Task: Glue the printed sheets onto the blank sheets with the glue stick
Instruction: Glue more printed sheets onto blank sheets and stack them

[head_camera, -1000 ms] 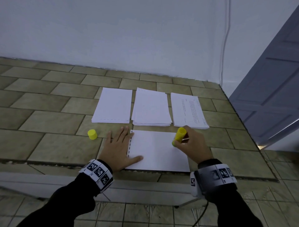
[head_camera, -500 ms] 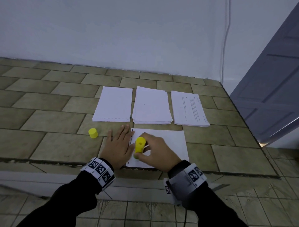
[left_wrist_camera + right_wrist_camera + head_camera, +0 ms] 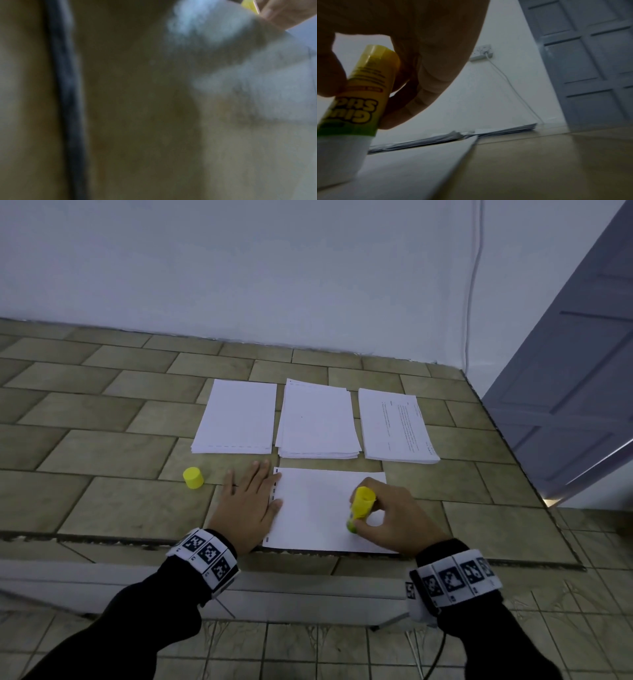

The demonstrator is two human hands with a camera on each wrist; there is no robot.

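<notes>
A white sheet with a punched left margin lies near the tiled counter's front edge. My left hand lies flat with straight fingers, pressing the sheet's left edge. My right hand grips the yellow glue stick, tip down on the sheet's right half. In the right wrist view the glue stick stands tilted between thumb and fingers, its white base on the sheet. Behind lie a blank stack, a middle stack and a printed stack. The left wrist view is blurred.
The yellow glue cap stands on the tiled counter left of my left hand. A grey door is at the right. A white cable runs down the wall. The counter's front edge is close to my wrists.
My right hand has swept the glue stick from the sheet's upper right to its left side and now back to the lower right. The left hand has stayed in place.
</notes>
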